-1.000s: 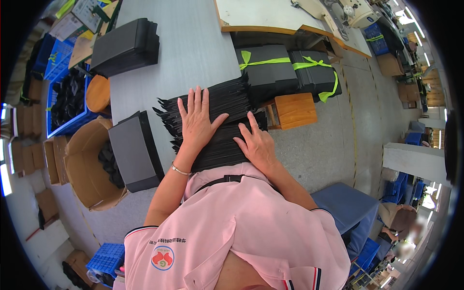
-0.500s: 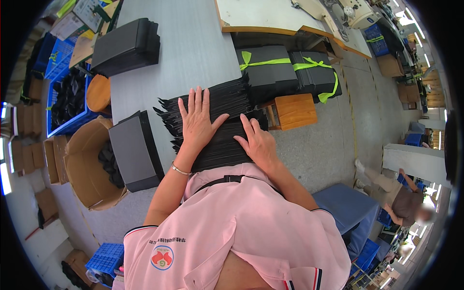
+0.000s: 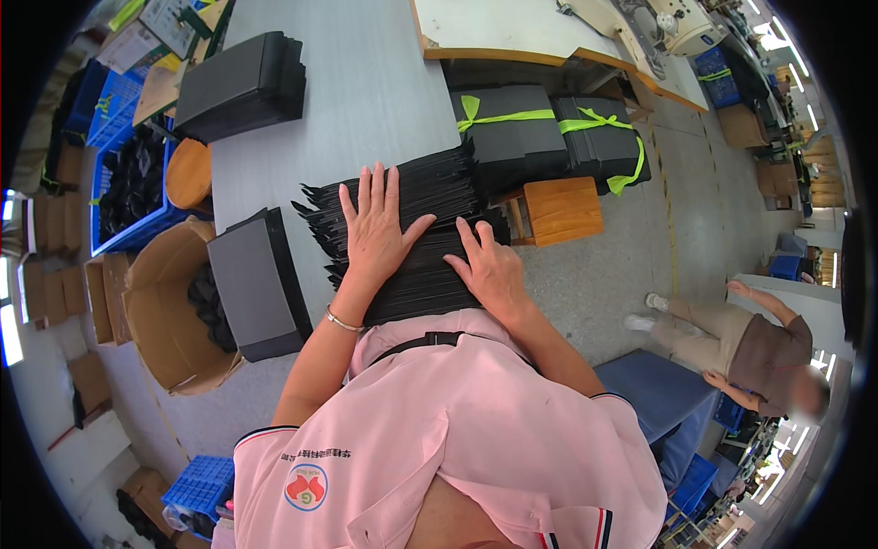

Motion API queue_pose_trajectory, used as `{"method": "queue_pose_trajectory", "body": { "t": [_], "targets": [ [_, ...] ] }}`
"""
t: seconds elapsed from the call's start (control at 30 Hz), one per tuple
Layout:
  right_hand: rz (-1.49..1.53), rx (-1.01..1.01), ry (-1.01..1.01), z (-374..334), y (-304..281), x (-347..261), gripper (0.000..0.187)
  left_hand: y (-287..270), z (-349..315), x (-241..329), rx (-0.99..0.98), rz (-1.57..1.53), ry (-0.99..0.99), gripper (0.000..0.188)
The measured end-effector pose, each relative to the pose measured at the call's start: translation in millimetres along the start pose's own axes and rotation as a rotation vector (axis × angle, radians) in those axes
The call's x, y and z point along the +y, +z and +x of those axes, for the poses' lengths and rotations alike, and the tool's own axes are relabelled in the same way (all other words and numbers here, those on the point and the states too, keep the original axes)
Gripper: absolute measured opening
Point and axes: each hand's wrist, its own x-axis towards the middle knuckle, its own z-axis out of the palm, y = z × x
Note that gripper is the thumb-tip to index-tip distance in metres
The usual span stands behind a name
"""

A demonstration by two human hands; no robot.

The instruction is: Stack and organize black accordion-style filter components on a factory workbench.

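Thin black flat pieces (image 3: 412, 285) lie overlapped in a dense fanned row against my waist, at the near end of the grey table. Their ragged ends jut out on the left and the far right. My left hand (image 3: 375, 229) rests flat on the row, fingers spread and thumb out to the side. On its right part sits my right hand (image 3: 494, 270), with the index finger stretched, the thumb apart and the other fingers partly bent. Neither hand grips a piece that I can see. A stack of dark grey panels (image 3: 256, 284) lies left of the row.
Another dark stack (image 3: 233, 87) stands on the far left of the table (image 3: 366, 73). Two bundles tied with yellow-green strips (image 3: 512, 116) lie at the right, behind a wooden stool (image 3: 562, 210). An open carton (image 3: 155, 302) stands left. A person (image 3: 759, 352) is on the right.
My hands and the black pieces look almost unmoved. The person on the right has come further into the aisle, with one arm held out.
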Motion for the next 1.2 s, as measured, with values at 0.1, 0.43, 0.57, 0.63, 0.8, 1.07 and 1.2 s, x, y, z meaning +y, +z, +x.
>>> {"method": "queue_pose_trajectory", "body": {
  "t": [0.1,0.43,0.57,0.63,0.8,1.07,1.2],
  "targets": [
    [0.003,-0.006,0.008,2,-1,0,0.063,-1,0,0,-0.003,-0.003,0.002,0.098],
    [0.017,0.062,-0.02,7,-4,-1,0.054,-2,0,0,0.004,-0.014,0.01,0.101],
    [0.013,0.078,-0.035,8,-4,1,0.052,-4,0,1,-0.028,-0.017,-0.009,0.101],
    [0.014,0.074,-0.062,8,-2,3,0.052,-4,0,1,-0.023,-0.019,-0.012,0.101],
    [0.025,0.034,-0.04,5,3,5,0.052,-2,0,1,0.017,-0.031,0.004,0.102],
    [-0.055,0.073,-0.061,4,5,3,0.057,1,1,0,0.026,-0.015,0.009,0.09],
    [0.028,0.002,0.007,16,1,1,0.07,2,-1,-2,0.015,0.018,0.006,0.082]
  ]
}}
